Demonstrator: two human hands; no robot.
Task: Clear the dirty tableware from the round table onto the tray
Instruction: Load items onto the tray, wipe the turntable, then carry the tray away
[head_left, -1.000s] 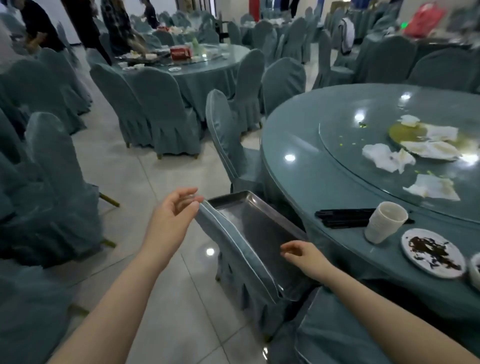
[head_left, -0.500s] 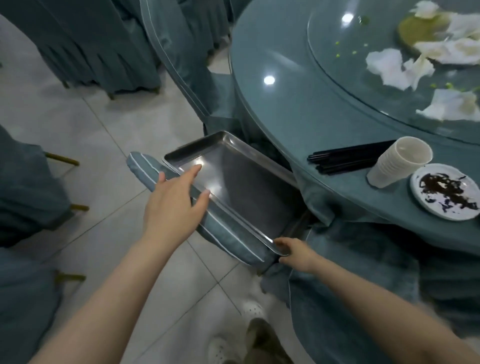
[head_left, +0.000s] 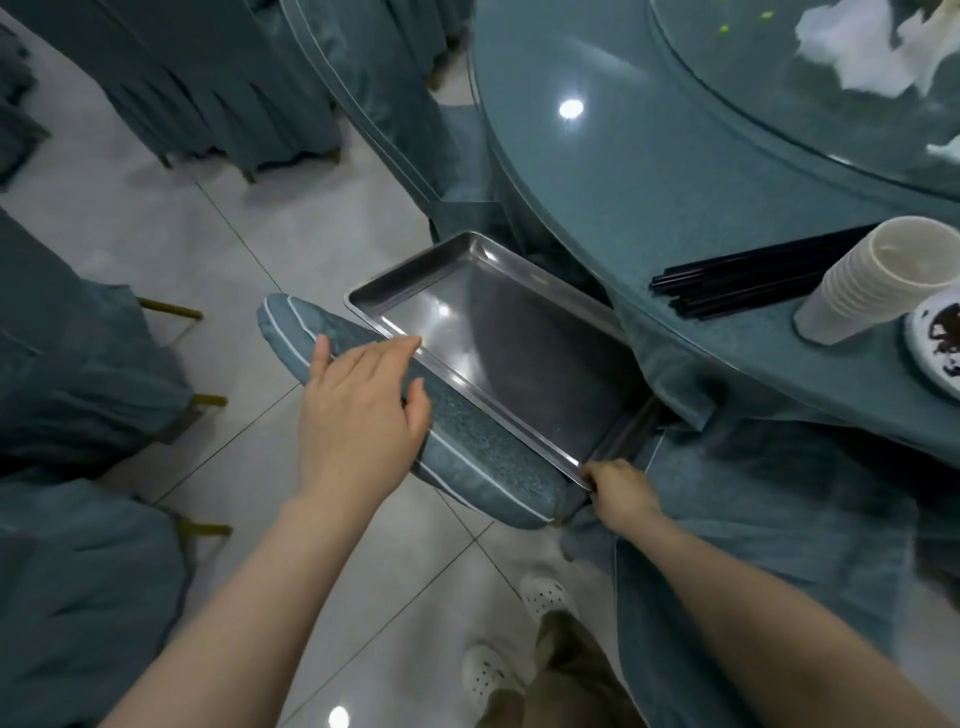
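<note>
Steel tray sits empty on a chair seat just beside the tabletop; we read this as the setup step, with our right hand pinching its near corner and our left hand flat, fingers straight, on the chair back at the tray's rim. Next move probably calls for steadying the tray, then reaching for the chopsticks, cup stack and dirty plate. No readable writing, though blur may hide some.
</note>
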